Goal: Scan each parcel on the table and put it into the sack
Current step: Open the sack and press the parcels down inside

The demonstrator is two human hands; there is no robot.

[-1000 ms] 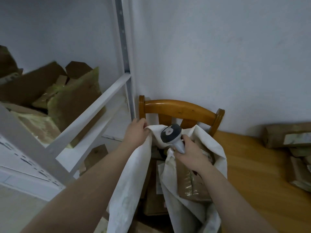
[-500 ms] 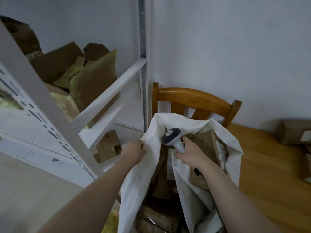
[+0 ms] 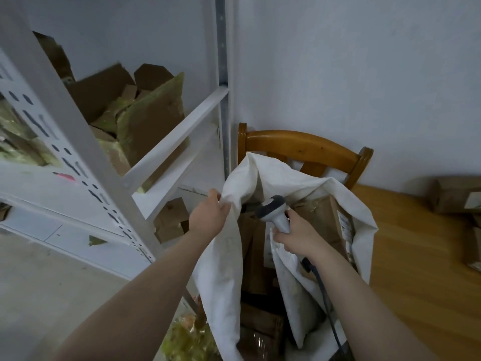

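At the chair, left hand pinches the white sack rim, right hand grips the barcode scanner; boxes are bagged, parcels wait far right.

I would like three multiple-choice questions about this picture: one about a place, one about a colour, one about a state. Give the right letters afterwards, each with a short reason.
1. What stands directly behind the sack?
A) a wooden chair
B) a fridge
C) a door

2. What colour is the sack?
A) blue
B) white
C) black

3. What is the right hand doing?
A) hanging empty
B) lifting a parcel
C) gripping the scanner

Answers:
1 A: the chair's backrest rises just behind the sack's mouth.
2 B: its fabric is white all over.
3 C: the fingers curl round the scanner's handle.
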